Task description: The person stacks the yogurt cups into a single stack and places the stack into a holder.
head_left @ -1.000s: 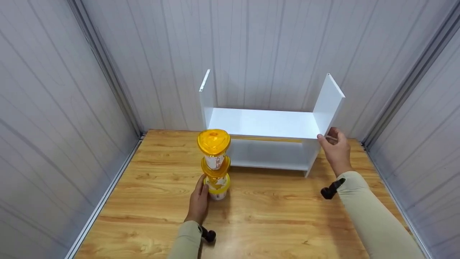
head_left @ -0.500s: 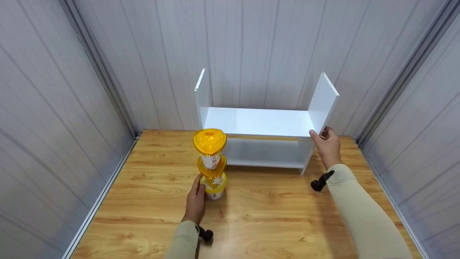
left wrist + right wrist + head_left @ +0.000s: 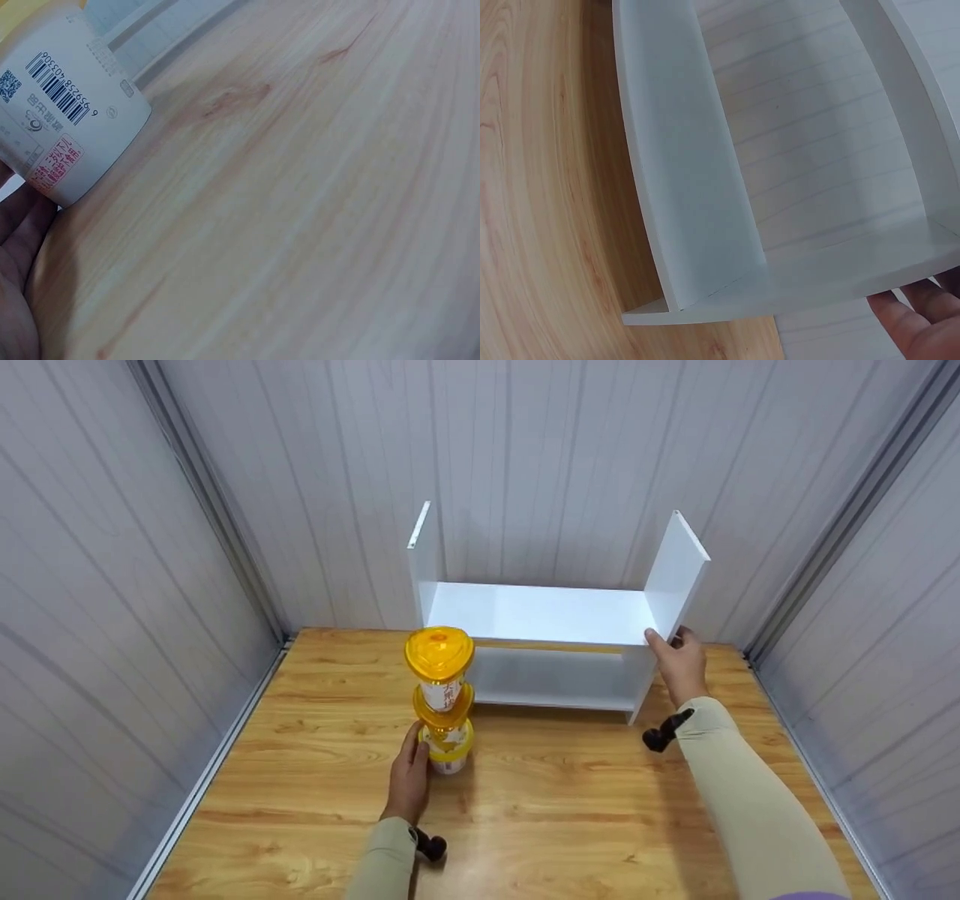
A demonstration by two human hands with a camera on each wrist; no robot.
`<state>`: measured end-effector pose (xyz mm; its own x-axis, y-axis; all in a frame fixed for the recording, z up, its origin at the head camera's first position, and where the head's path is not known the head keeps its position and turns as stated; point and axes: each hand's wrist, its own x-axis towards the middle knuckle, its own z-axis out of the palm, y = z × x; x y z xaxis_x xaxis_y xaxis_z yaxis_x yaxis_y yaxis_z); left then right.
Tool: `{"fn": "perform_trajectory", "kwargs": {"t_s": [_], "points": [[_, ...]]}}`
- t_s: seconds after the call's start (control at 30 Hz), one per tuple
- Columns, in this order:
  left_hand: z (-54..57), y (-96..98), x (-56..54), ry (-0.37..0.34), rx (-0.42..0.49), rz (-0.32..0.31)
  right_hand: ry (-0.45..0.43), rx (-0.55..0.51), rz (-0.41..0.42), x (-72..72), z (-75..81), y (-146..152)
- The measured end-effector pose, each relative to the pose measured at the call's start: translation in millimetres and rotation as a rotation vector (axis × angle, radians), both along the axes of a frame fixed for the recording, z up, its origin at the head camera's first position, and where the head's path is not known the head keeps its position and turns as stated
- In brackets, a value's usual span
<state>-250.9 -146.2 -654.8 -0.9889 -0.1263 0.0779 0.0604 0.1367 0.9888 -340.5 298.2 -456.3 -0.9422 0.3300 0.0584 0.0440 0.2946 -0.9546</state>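
Observation:
A stack of lidded plastic cups [image 3: 442, 697] with amber and yellow lids and printed white labels stands upright on the wooden table, left of centre. My left hand [image 3: 407, 780] holds the bottom cup [image 3: 75, 112] from its left side, thumb towards the front; its far fingers are hidden behind the cup. A white two-tier shelf [image 3: 540, 611] with two upright side panels stands at the back. Low on its right panel [image 3: 679, 577], my right hand [image 3: 681, 664] grips the front edge, thumb in front and fingers behind. In the right wrist view, fingertips [image 3: 922, 307] touch the panel's edge.
The wooden tabletop [image 3: 555, 810] stretches in front of the shelf. Pale panelled walls [image 3: 540, 457] enclose it at the back and both sides. The stack stands in front of the shelf's left end and hides part of it.
Earlier, the whole view shifted slightly, with shelf and stack appearing a little further left. Both hands keep the same places on the cup and the panel; the right wrist has turned slightly.

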Motion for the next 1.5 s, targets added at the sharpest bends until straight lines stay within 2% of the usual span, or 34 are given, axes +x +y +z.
{"fn": "perform_trajectory", "kwargs": {"t_s": [0.23, 0.37, 0.47, 0.6, 0.63, 0.77, 0.9, 1.0, 1.1, 1.3, 1.5], "points": [[-1.2, 3.3, -0.6, 0.007, -0.010, -0.018, -0.014, -0.023, -0.011, 2.2, -2.5, 4.7], [-0.9, 3.2, -0.9, 0.006, 0.062, -0.040, -0.023, -0.028, -0.001, 1.6, -2.6, 4.0], [9.3, 4.6, 4.5, 0.002, 0.131, -0.065, -0.035, -0.027, 0.006, -0.3, -1.4, 2.5], [23.4, 5.2, 11.5, 0.002, 0.165, -0.090, -0.050, -0.022, 0.021, -3.2, -0.5, 1.8], [23.3, 4.8, 11.3, 0.007, 0.172, -0.094, -0.053, -0.023, 0.024, -3.7, -0.6, 1.9], [11.3, 5.5, 3.2, -0.006, 0.180, -0.087, -0.058, -0.016, 0.027, -4.4, -1.5, 4.1], [6.5, 8.0, 0.2, 0.023, 0.183, -0.104, -0.058, -0.005, 0.022, -5.0, -4.2, 7.3], [6.6, 9.1, 0.4, 0.033, 0.164, -0.113, -0.051, 0.010, 0.022, -4.9, -6.5, 8.3], [9.1, 10.4, 1.5, 0.010, 0.122, -0.105, -0.035, 0.028, 0.024, -4.1, -7.6, 8.2], [14.0, 13.5, 0.1, 0.003, 0.179, -0.137, -0.030, 0.019, 0.028, -4.4, -7.3, 8.3], [14.3, 15.5, -2.7, -0.013, 0.174, -0.118, -0.044, 0.010, 0.024, -4.1, -7.1, 7.9]]}}
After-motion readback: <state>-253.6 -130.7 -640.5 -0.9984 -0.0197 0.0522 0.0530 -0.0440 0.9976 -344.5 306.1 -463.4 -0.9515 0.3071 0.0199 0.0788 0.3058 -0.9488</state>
